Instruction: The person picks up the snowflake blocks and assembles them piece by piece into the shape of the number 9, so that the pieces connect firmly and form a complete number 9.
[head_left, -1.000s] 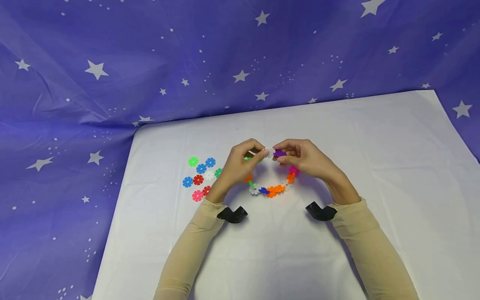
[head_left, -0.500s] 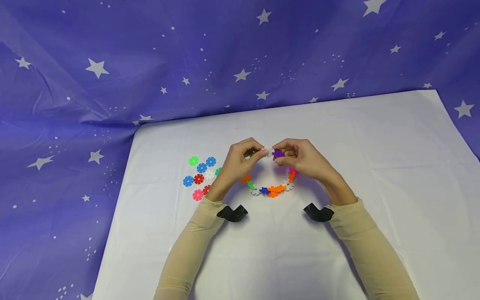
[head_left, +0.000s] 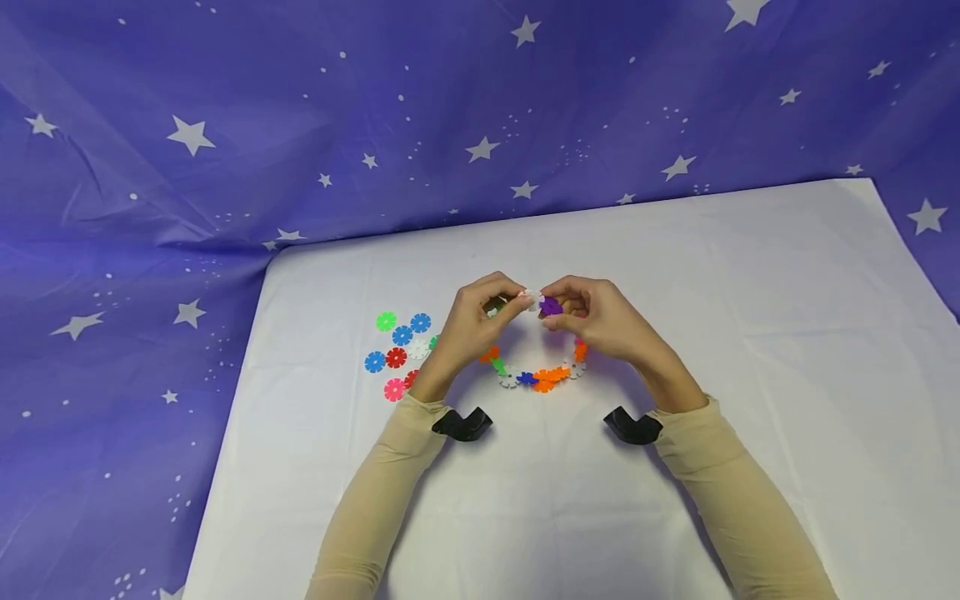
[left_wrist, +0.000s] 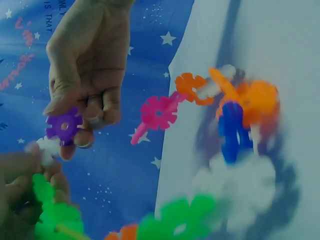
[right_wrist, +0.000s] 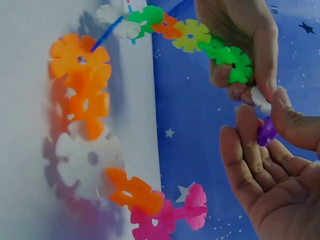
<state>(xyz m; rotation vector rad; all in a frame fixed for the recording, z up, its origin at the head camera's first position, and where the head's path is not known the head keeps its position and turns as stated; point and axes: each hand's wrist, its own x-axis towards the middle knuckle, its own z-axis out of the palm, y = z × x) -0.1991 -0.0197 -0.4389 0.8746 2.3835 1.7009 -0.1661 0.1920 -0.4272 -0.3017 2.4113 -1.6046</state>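
Observation:
My left hand [head_left: 480,321] pinches a white snowflake disc [left_wrist: 48,150] between thumb and fingers. A purple snowflake disc [head_left: 551,306] is pinched in my right hand [head_left: 603,317], its notched edge right against the white one. From the left hand runs a curved chain of slotted discs: a green disc [right_wrist: 240,65], a yellow disc [right_wrist: 191,36], then more green, orange, white and a blue disc [left_wrist: 231,132]. Orange discs [head_left: 551,377] lie at its near bend. The chain's other end, a pink disc [left_wrist: 159,112], hangs free below the right hand. The left fingers hide part of the white disc.
Loose snowflake discs lie left of the left hand on the white tablecloth [head_left: 300,467], among them a light green disc [head_left: 386,322], a blue disc [head_left: 375,362] and a red disc [head_left: 396,357]. A purple star-printed curtain [head_left: 420,108] stands behind the table.
Both hands have drifted slightly left with the white and purple discs between them. The purple disc has turned to show more of its face.

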